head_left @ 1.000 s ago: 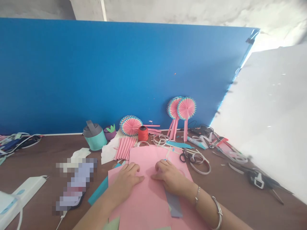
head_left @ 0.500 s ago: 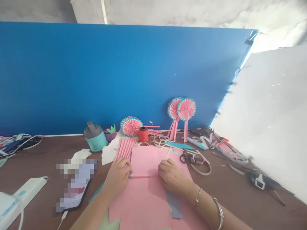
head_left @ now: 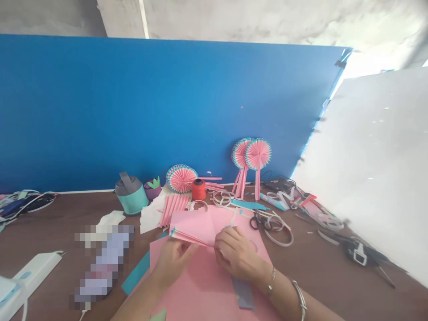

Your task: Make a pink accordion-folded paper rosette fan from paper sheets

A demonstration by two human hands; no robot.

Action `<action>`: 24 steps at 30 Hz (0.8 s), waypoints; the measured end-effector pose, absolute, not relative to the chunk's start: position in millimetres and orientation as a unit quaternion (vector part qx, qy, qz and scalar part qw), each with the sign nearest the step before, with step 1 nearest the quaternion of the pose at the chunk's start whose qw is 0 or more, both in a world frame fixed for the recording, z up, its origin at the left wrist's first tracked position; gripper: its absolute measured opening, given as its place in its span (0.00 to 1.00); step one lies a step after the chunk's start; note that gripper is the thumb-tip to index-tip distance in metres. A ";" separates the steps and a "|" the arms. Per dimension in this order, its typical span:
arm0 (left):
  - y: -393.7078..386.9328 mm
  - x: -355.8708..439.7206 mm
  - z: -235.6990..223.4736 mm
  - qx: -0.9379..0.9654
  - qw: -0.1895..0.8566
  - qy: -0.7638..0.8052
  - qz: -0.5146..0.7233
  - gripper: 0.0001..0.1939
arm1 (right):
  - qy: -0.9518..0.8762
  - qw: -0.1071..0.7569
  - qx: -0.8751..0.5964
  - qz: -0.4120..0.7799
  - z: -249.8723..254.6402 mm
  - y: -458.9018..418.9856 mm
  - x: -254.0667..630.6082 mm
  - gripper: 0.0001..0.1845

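Observation:
Both my hands hold a pink sheet of paper with several pleats folded into its near edge, lifted a little off the table. My left hand pinches the folded edge from below, fingers closed on it. My right hand grips the same fold at its right end, fingers curled. A larger flat pink sheet lies under both hands. A grey paper strip lies by my right wrist.
Pink paper fans lean on a blue board. A teal jar, red thread spool, pleated pink paper, scissors, glue gun and a phone lie on the brown table. A white board stands right.
The pink sheet's folded edge has been raised off the table and its pleats gathered. My left hand has slid under it; my right hand has stayed on the right end.

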State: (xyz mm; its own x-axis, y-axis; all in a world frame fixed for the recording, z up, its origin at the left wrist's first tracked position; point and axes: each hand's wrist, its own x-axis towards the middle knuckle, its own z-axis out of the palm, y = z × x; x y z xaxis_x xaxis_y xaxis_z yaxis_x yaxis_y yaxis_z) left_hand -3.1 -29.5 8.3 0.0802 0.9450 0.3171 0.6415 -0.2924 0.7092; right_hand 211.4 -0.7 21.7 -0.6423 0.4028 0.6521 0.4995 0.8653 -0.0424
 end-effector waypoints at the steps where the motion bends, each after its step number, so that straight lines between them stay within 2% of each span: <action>1: -29.3 -2.2 6.1 0.695 0.203 0.569 0.391 0.19 | -0.911 0.332 -0.232 -0.079 22.3 -3.0 209.9 0.09; 4: -29.0 -2.0 2.9 0.666 0.165 0.596 0.416 0.21 | -0.924 0.310 -0.208 -0.083 25.1 -7.0 206.5 0.09; 8: -30.7 -9.4 9.1 0.651 0.084 0.590 0.471 0.15 | -0.926 0.303 -0.217 -0.061 31.1 -8.1 207.2 0.07; 13: -37.9 -24.9 13.1 0.669 -0.106 0.561 0.476 0.13 | -0.903 0.364 -0.209 -0.088 27.0 -11.7 215.6 0.19; 16: -40.4 -21.9 15.2 0.729 -0.165 0.517 0.417 0.14 | -0.877 0.425 -0.175 -0.142 19.3 -16.2 220.0 0.19; 19: -38.9 -8.8 18.8 0.791 -0.223 0.477 0.312 0.20 | -0.856 0.462 -0.151 -0.176 18.2 -20.1 218.5 0.16; 22: -36.7 3.1 20.1 0.829 -0.215 0.464 0.227 0.21 | -0.881 0.413 -0.170 -0.158 23.8 -20.1 212.2 0.15; 24: -36.9 7.0 20.0 0.852 -0.189 0.456 0.176 0.21 | -0.902 0.362 -0.200 -0.124 26.5 -17.4 208.6 0.11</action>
